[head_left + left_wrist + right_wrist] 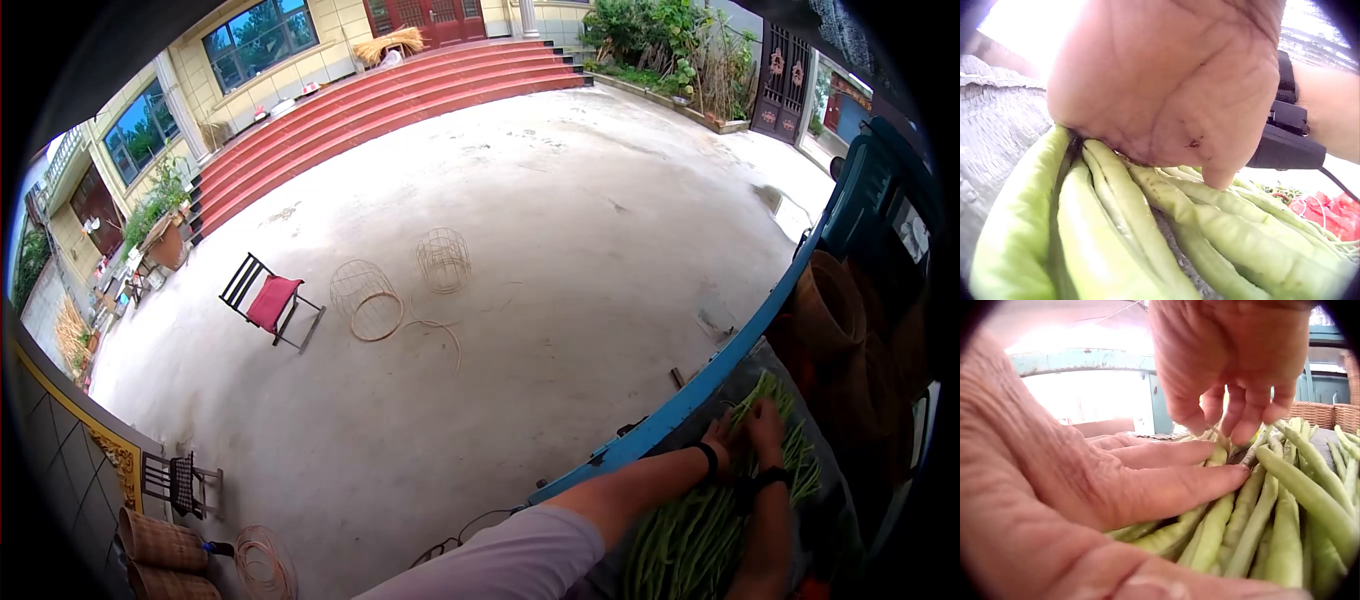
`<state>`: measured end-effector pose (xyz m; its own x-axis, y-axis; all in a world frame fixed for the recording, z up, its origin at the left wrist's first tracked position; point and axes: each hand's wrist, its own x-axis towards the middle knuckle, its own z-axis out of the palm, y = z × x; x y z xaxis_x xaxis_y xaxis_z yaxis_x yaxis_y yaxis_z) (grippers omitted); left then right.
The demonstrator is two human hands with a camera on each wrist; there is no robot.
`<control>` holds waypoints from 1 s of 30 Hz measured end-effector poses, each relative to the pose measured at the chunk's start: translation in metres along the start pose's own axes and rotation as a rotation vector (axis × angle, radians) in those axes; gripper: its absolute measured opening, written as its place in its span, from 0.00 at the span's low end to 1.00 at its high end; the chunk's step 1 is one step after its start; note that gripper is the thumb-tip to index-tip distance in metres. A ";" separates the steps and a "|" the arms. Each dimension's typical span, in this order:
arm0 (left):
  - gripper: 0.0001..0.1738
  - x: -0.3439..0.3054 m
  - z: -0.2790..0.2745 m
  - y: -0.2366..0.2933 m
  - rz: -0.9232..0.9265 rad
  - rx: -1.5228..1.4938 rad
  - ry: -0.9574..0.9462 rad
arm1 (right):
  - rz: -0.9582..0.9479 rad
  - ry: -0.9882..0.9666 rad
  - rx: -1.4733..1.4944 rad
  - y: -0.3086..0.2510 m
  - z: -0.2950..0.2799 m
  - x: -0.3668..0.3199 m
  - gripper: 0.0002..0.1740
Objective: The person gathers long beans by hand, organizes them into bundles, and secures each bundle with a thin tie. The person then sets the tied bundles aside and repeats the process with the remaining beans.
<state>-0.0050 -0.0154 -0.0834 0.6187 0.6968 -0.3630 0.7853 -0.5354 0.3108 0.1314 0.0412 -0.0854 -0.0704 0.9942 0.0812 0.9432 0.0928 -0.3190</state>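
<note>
A heap of long beans (690, 540) lies on a dark sheet at the lower right of the head view. My left hand (718, 445) reaches in from the left. In the right wrist view, its fingers (1185, 481) stretch straight across the bean ends. My right hand (765, 430) is beside it at the far end of the beans. Its curled fingertips pinch bean ends, as the right wrist view shows, with a pale thin strip between them. Up close in the left wrist view, the palm of my left hand (1166, 81) is over the beans (1104, 231). Both wrists carry black bands.
A blue rail (670, 425) runs along the near side of the sheet. Wicker baskets (828, 300) stand to the right. Red material (1332, 215) lies behind the beans. Out on the concrete yard are a chair (270, 300) and two wire-like woven frames (365, 300).
</note>
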 end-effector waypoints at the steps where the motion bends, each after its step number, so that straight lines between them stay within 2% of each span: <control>1: 0.56 0.002 0.000 -0.003 0.000 0.021 0.017 | 0.000 0.026 0.031 -0.008 -0.006 -0.003 0.09; 3: 0.56 0.006 0.009 -0.002 0.037 0.053 0.029 | 0.024 0.013 0.059 -0.012 -0.009 -0.011 0.09; 6: 0.51 -0.009 -0.007 0.003 -0.021 0.098 -0.050 | 0.052 -0.088 -0.013 -0.011 0.001 -0.007 0.11; 8: 0.52 -0.017 -0.014 0.004 -0.025 0.021 -0.044 | 0.038 -0.116 -0.037 -0.029 -0.021 -0.009 0.09; 12: 0.53 -0.012 -0.010 -0.002 -0.029 -0.031 -0.036 | 0.108 0.274 0.129 -0.025 -0.074 -0.022 0.09; 15: 0.52 -0.014 -0.013 0.000 -0.037 -0.048 -0.061 | 0.121 0.390 0.069 0.014 -0.119 -0.061 0.09; 18: 0.50 -0.016 -0.014 -0.001 -0.033 -0.074 -0.060 | 0.255 0.383 -0.045 0.077 -0.145 -0.118 0.08; 20: 0.49 -0.013 -0.015 -0.004 -0.025 -0.114 -0.073 | 0.478 0.307 -0.113 0.125 -0.159 -0.162 0.08; 23: 0.50 -0.013 -0.028 0.002 -0.070 -0.198 -0.110 | 0.876 0.069 0.043 0.182 -0.173 -0.222 0.09; 26: 0.51 -0.009 -0.021 -0.001 -0.068 -0.365 0.145 | 0.749 0.333 -0.700 0.210 -0.141 -0.267 0.13; 27: 0.52 -0.010 -0.020 0.001 -0.138 -0.434 0.218 | 0.680 0.253 -0.562 0.189 -0.146 -0.267 0.18; 29: 0.52 -0.014 -0.020 0.007 -0.278 -0.560 0.364 | 0.562 0.156 -0.022 0.165 -0.137 -0.261 0.23; 30: 0.52 -0.019 -0.024 0.011 -0.324 -0.558 0.320 | 0.553 0.074 0.051 0.156 -0.127 -0.255 0.26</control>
<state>-0.0090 -0.0232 -0.0522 0.2523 0.9307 -0.2647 0.7470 -0.0135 0.6646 0.3375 -0.2049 -0.0360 0.4550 0.8893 -0.0458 0.8162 -0.4371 -0.3778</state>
